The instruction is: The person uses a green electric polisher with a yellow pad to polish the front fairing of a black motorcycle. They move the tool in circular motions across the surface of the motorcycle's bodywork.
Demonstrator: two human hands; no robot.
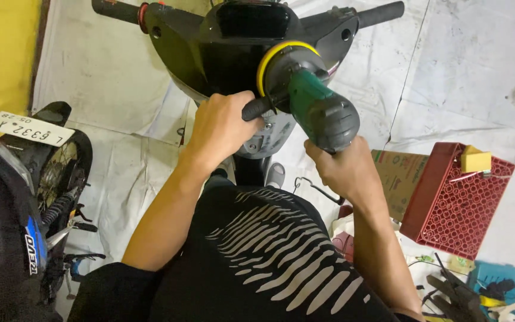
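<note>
Your left hand point(222, 128) grips the side handle point(256, 107) and your right hand point(344, 167) holds the green polisher point(320, 110) against the black scooter point(233, 42); a red crate point(448, 206) lies on the floor by your right arm, and a second motorbike point(25, 203) stands close on your left.

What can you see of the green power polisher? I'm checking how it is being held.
The polisher has a dark green plastic body with a grey rear housing and a black side handle. At its front sits a round pad, yellow-rimmed with a dark backing, pressed against the black front panel of the scooter. The tool points away from the person, tilted upward. The left hand grips the side handle; the right hand holds the rear from beneath.
</note>
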